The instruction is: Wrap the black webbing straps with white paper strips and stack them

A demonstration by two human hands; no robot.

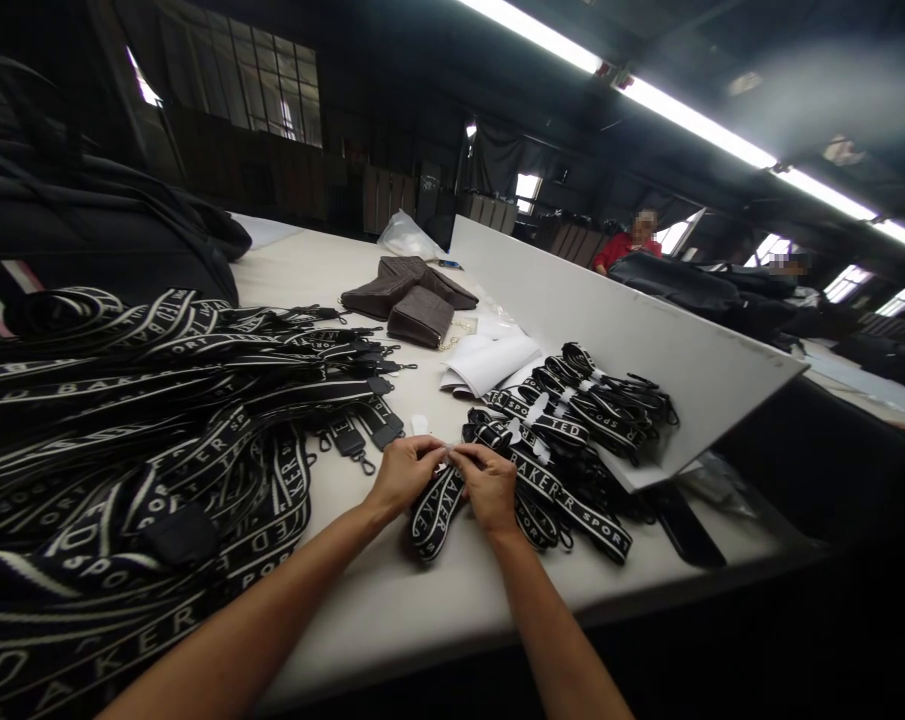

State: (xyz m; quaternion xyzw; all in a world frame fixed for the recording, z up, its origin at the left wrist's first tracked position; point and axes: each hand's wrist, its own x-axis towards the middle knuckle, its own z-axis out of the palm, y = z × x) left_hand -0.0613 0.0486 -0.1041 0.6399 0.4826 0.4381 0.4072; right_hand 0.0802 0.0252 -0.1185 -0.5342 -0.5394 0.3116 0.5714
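Note:
A folded black bag strap [438, 512] with white lettering lies on the table in front of me. At its upper end, the fingertips of both hands meet and pinch closely together. My left hand [405, 477] is closed there from the left, and my right hand [491, 488] is closed from the right. A bit of something pale shows between the fingertips, too small to make out. Right beside my right hand are several folded straps [549, 430] with white bands around them. To the left spreads a large heap of loose straps [144, 400] with metal clips.
Dark brown quilted bags [420, 317] and white paper [489, 362] lie farther back on the table. A white board [609, 320] leans along the right side. A black phone-like slab [688, 525] rests near the right edge. A person in red [623, 246] is beyond.

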